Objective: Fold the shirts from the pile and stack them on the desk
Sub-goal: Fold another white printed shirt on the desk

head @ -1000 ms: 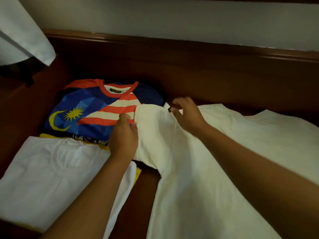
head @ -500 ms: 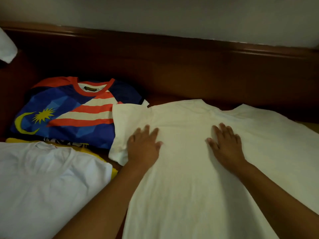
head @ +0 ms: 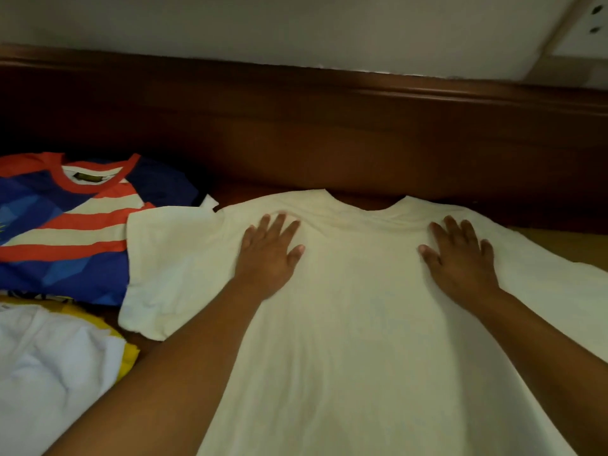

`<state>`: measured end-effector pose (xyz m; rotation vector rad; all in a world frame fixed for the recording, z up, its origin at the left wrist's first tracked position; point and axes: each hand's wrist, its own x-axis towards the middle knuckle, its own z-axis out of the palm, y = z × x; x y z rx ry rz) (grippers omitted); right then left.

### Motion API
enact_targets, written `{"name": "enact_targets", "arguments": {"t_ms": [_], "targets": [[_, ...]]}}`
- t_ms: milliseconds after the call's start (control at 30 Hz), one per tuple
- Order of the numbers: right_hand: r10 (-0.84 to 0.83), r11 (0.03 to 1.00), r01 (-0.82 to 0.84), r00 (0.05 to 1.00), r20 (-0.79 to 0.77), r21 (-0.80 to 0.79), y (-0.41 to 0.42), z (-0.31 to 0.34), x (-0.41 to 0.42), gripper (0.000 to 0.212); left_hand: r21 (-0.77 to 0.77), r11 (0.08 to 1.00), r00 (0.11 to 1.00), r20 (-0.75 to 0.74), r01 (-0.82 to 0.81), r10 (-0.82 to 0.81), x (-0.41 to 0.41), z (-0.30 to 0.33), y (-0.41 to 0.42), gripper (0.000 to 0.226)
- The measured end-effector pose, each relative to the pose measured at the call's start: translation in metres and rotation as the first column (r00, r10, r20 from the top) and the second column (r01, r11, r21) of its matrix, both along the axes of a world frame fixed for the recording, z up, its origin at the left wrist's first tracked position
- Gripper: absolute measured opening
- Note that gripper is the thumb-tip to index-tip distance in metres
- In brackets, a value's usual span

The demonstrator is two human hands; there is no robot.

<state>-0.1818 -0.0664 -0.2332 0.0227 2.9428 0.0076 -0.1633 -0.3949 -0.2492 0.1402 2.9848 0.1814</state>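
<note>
cream shirt (head: pixel 355 324): left hand (head: pixel 268 255), right hand (head: pixel 460 258) pressed flat.

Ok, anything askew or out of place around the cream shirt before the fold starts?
One small thing: the cream shirt's left sleeve overlaps the edge of the folded flag-print shirt instead of lying on the desk. Otherwise it lies flat under the left hand and right hand; no damage shows.

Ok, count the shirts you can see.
4. A cream shirt spread flat under both hands; a flag-print shirt folded at far left; a white shirt at near left; a yellow one peeking beneath that. More may be hidden.
</note>
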Motion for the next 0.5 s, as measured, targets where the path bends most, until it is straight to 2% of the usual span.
{"name": "enact_targets", "arguments": {"t_ms": [167, 333, 500], "targets": [[-0.005, 0.996, 0.006, 1.000, -0.016, 0.090, -0.001, 0.001, -0.012, 0.064, -0.065, 0.988, 0.987, -0.090, -0.143, 0.137, -0.013, -0.001, 0.014, 0.062], [0.153, 0.985, -0.156, 0.987, -0.045, -0.068, -0.031, -0.004, -0.018, 0.065, 0.002, 0.999, 0.995, -0.090, -0.044, 0.044, -0.030, 0.000, 0.061, 0.060], [0.133, 0.987, -0.131, 0.991, 0.014, -0.094, -0.031, -0.011, -0.033, 0.067, -0.074, 0.991, 0.994, -0.032, -0.108, 0.106, -0.050, -0.003, 0.054, 0.062]]}}
